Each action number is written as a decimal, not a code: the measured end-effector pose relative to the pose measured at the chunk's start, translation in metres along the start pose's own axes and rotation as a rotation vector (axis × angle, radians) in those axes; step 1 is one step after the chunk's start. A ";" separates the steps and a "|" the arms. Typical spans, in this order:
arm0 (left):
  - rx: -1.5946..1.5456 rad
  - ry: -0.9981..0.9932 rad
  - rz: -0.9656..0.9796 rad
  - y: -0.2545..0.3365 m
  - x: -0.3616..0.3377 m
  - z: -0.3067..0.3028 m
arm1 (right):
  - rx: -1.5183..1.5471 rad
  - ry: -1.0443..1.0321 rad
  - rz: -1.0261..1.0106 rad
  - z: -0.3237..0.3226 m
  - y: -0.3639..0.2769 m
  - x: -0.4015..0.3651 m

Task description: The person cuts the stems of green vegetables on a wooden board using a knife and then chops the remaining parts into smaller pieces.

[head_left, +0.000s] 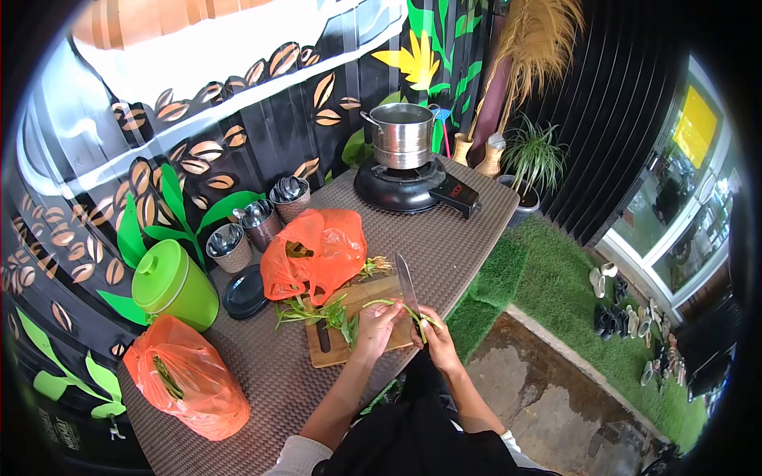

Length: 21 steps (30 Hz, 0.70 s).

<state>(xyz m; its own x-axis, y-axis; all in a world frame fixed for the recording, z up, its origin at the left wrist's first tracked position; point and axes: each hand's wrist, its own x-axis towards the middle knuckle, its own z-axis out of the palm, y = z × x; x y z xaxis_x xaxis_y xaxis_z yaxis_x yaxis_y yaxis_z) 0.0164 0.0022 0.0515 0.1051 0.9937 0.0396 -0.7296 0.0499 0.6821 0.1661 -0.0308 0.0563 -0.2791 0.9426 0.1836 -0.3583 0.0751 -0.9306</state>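
My left hand [379,325] pinches a green vegetable stem [376,302] above the near right part of a wooden cutting board [340,355]. My right hand [436,339] is closed around the handle of a kitchen knife [406,281], its blade pointing up and away from me. A piece of green stem also shows at the right hand's fingers, beside the knife. Leafy greens [343,323] lie across the board's left side, over its dark slot. Trimmed-looking root ends [375,266] lie at its far edge, near an orange plastic bag [324,252].
A pot [402,136] stands on a black portable stove [397,187] at the table's far end. Cutlery holders [229,247], dark plates [245,293] and a green lidded container [176,284] line the wall side. Another orange bag [190,385] stands near left. The table edge [468,297] runs along the right.
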 end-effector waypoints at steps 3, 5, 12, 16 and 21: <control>0.021 -0.004 0.010 -0.002 0.000 -0.001 | -0.048 0.032 -0.003 0.001 0.003 0.001; 0.047 -0.007 0.005 -0.004 0.000 -0.001 | -0.088 0.065 -0.008 0.002 0.005 0.000; 0.089 0.021 -0.080 0.000 0.002 0.000 | 0.093 0.088 0.063 0.002 -0.003 -0.003; -0.166 0.120 -0.040 -0.004 0.003 -0.002 | 0.071 0.120 0.074 -0.001 -0.006 -0.003; -0.112 0.095 -0.018 -0.002 0.002 -0.001 | 0.025 0.069 0.017 -0.010 0.001 -0.003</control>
<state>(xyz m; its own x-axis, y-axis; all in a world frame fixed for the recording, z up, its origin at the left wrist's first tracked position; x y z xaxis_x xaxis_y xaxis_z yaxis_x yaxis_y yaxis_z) 0.0174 0.0040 0.0494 0.0581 0.9973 -0.0449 -0.7998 0.0735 0.5958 0.1754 -0.0305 0.0517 -0.2234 0.9640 0.1444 -0.3762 0.0514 -0.9251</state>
